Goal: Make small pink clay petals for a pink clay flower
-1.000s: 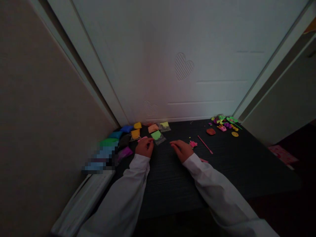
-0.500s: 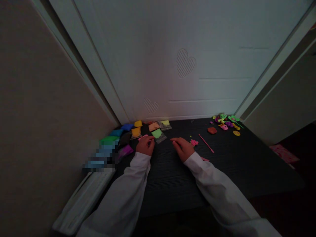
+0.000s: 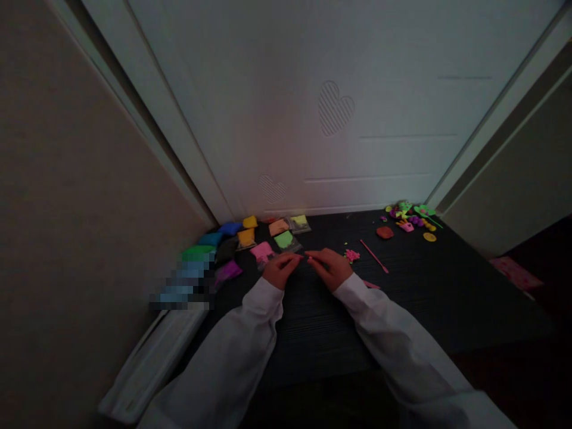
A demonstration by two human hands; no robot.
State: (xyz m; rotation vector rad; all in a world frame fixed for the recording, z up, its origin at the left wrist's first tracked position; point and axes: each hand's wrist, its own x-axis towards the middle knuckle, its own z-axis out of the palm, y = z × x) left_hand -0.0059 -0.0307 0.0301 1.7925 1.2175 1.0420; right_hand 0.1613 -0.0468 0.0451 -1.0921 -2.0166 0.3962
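Observation:
My left hand (image 3: 281, 270) is closed in a pinch just in front of a pink clay packet (image 3: 261, 251); what its fingertips hold is too small to make out. Facing it, my right hand (image 3: 331, 269) pinches what looks like a tiny bit of pink clay (image 3: 310, 258). The fingertips of both hands almost meet above the dark table (image 3: 308, 333). Right of my right hand lie a cluster of small pink clay pieces (image 3: 352, 255) and a thin pink modelling tool (image 3: 374, 256). Another pink tool (image 3: 371, 285) is partly hidden by my right wrist.
Clay packets in several colours, such as a green one (image 3: 285, 241) and a purple one (image 3: 229, 271), line the left and back. A long white box (image 3: 156, 357) lies at left. At back right are a reddish-brown lump (image 3: 385, 233) and colourful clay figures (image 3: 404, 217).
My left hand has moved right, away from the pink packet and up to my right hand, uncovering the packet. My right hand has stayed almost in place, still pinching.

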